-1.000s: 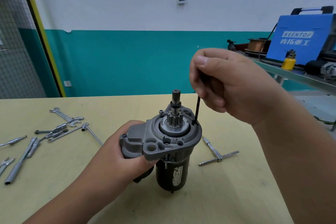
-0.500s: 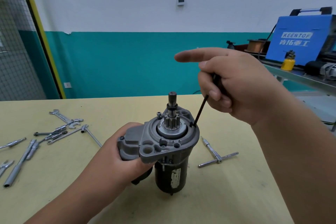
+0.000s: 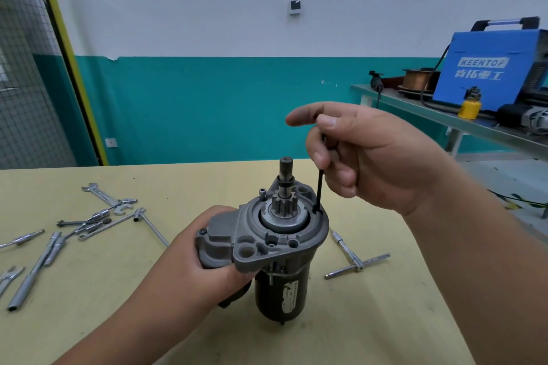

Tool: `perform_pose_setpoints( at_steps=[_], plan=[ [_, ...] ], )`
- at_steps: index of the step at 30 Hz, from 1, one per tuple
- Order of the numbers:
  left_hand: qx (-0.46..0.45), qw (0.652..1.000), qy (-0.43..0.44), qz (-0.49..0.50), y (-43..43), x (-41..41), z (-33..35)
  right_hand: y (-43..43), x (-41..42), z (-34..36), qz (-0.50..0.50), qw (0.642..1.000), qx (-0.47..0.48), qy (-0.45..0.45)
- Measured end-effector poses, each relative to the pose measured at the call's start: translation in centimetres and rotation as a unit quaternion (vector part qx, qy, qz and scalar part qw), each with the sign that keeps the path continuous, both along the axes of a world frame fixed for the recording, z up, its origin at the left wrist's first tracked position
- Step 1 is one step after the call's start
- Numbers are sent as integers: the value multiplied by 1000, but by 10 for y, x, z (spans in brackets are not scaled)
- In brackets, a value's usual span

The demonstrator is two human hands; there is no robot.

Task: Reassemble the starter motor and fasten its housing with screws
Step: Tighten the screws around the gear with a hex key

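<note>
The starter motor [image 3: 278, 290] stands upright on the yellow table [image 3: 370, 320], black body down, grey aluminium housing [image 3: 267, 243] and pinion gear [image 3: 284, 201] on top. My left hand [image 3: 204, 249] grips the solenoid side of the housing from the left. My right hand [image 3: 376, 154] pinches a black hex key [image 3: 319, 187] above the housing, index finger stretched out. The key stands nearly vertical with its tip in a screw recess on the housing's right rim. A second screw [image 3: 262, 192] sits raised at the back left of the housing.
Several wrenches and socket tools [image 3: 98, 216] lie scattered on the table's left. A T-handle socket wrench [image 3: 351, 255] lies just right of the motor. At the far right, a metal bench [image 3: 444, 118] carries a blue welder [image 3: 492, 68], a wire spool and a yellow can.
My right hand turned the hex key: its shaft leaned half a second ago and now stands upright again in the same recess. My index finger has stretched out. My left hand kept its grip.
</note>
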State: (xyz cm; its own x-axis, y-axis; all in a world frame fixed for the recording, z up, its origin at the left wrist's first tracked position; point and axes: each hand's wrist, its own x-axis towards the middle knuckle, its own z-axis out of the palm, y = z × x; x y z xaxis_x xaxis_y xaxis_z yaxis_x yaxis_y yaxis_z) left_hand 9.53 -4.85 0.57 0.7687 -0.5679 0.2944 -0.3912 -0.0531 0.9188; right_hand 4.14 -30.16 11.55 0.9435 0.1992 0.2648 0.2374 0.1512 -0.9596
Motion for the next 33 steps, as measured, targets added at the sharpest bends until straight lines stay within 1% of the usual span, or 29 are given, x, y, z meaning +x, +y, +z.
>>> perform_pose_setpoints(
  at_steps=[3,6,9,11,13,16,19,21,27,33],
  plan=[
    [1,1000,-4,-2,0,1,-2,2,4,-6,4,1000,12,-21],
    [-6,1000,-6,1,-1,1,0,4,6,-9,-12,997,-3,-70],
    [-6,1000,0,-7,0,2,0,11,12,-14,-66,988,-22,-135],
    [-2,1000,-1,-5,0,2,-1,17,15,-21,-126,976,-25,-176],
    [-4,1000,-1,-1,0,1,-1,24,18,-28,-179,961,-9,-209],
    [-7,1000,-1,-2,-1,0,0,37,19,-38,-247,931,20,-267],
    [-3,1000,-7,-5,0,1,-2,50,18,-43,-287,905,-2,-314],
    [-4,1000,-8,-3,0,1,-2,54,17,-43,-287,907,-7,-308],
    [-10,1000,-1,-8,-1,2,-2,50,21,-47,-266,932,43,-242],
    [-13,1000,-2,5,0,4,-3,47,22,-51,-187,950,53,-246]
  ],
)
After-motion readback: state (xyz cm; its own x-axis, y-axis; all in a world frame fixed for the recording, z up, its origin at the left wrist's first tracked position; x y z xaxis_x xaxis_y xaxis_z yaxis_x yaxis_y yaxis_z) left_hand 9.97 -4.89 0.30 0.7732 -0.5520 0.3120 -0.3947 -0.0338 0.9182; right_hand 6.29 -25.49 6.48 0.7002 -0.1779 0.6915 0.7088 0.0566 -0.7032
